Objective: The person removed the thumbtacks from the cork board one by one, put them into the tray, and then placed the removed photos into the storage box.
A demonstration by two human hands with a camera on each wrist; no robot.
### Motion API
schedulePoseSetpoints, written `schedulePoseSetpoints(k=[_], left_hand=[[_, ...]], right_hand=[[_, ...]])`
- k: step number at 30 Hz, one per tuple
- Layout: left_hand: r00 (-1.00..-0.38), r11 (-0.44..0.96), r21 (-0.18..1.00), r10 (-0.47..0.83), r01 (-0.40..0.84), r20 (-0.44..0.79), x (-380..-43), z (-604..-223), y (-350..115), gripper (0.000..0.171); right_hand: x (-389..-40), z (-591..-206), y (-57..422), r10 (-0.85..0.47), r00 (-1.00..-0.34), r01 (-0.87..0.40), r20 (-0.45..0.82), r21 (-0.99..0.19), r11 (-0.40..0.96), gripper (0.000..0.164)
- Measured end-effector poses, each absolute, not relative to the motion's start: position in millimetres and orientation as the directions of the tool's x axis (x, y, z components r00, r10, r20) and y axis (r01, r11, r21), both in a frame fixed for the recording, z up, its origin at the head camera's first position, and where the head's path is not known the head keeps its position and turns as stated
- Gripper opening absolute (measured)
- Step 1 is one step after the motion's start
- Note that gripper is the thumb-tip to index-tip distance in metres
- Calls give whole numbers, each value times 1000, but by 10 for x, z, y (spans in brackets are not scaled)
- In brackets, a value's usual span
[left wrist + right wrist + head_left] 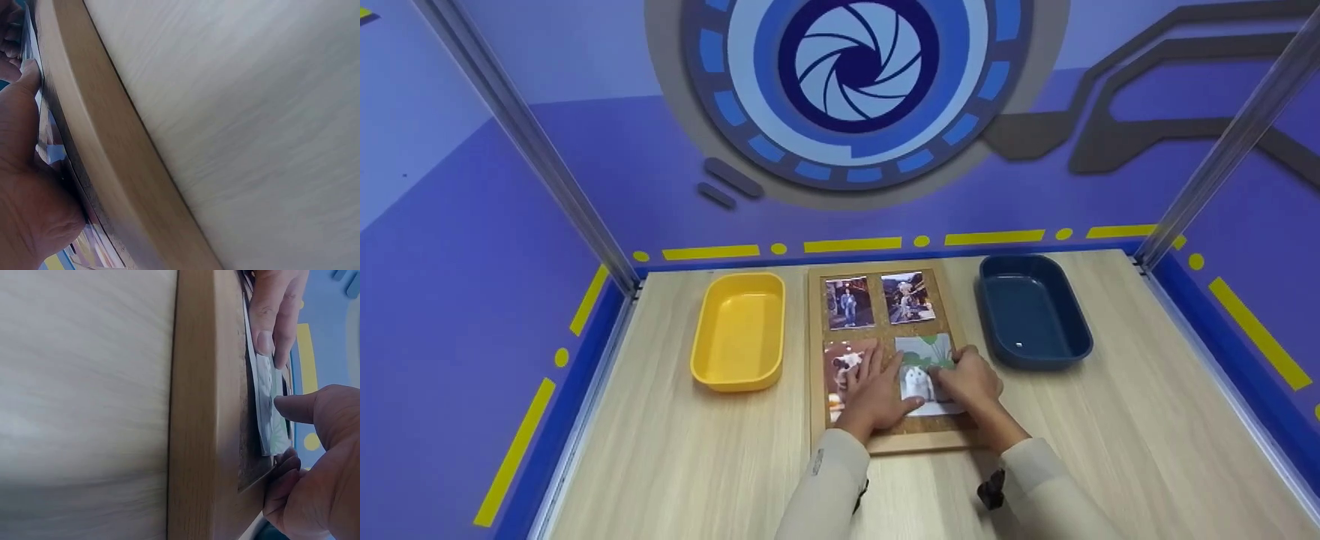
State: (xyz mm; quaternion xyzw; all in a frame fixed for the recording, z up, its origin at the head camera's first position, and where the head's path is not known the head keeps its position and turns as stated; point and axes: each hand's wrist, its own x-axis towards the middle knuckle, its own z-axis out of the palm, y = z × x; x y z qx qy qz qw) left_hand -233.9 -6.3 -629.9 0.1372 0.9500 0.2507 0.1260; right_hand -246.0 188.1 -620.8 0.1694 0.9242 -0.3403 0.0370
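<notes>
A wood-framed cork board [816, 375] lies on the table with photos on it. My left hand [876, 397] rests across the lower-left photo [835, 367] of an animal, fingers spread, its thumb reaching the edge of the lower-right photo [916, 384], which has a white animal and green leaves. At that photo's right side is my right hand [973, 381]. Its thumb touches the photo's face while the other fingers curl at the edge, as the right wrist view also shows the photo [263, 405] between both hands. The curled fingertips are partly hidden.
Two more photos, an upper-left one [849, 303] and an upper-right one [907, 298], lie on the board. A yellow tray [699, 360] stands left of it, a dark blue tray [1084, 337] right of it. Printed walls enclose the table [660, 465] at back and sides.
</notes>
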Motion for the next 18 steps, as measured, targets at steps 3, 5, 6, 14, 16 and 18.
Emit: schedulePoseSetpoints(k=[3,5,6,14,16,18], left_hand=[[-930,833,520,321,189,-177,-2361,-6320,-59,94],[-929,828,530,321,182,-183,-2369,-6324,-58,94],[-929,827,533,322,181,-184,-2373,-6325,-56,93],[-924,815,547,337,190,-181,-2357,-6284,-59,94],[-926,819,542,333,189,-179,-2352,-6279,-59,94],[-929,820,538,330,194,-167,-2353,-6281,-56,94]], right_hand=[[-2467,-6244,1927,286,-943,326,-170,-649,687,44],[-2460,-6279,1961,281,-948,304,-146,-673,674,34],[-2453,-6296,1979,281,-951,289,-128,-688,666,29],[-2358,-6395,1976,307,-952,205,-1,-747,633,14],[-2332,-6415,1959,299,-954,183,19,-751,634,18],[-2308,-6432,1956,292,-955,153,46,-767,623,20]])
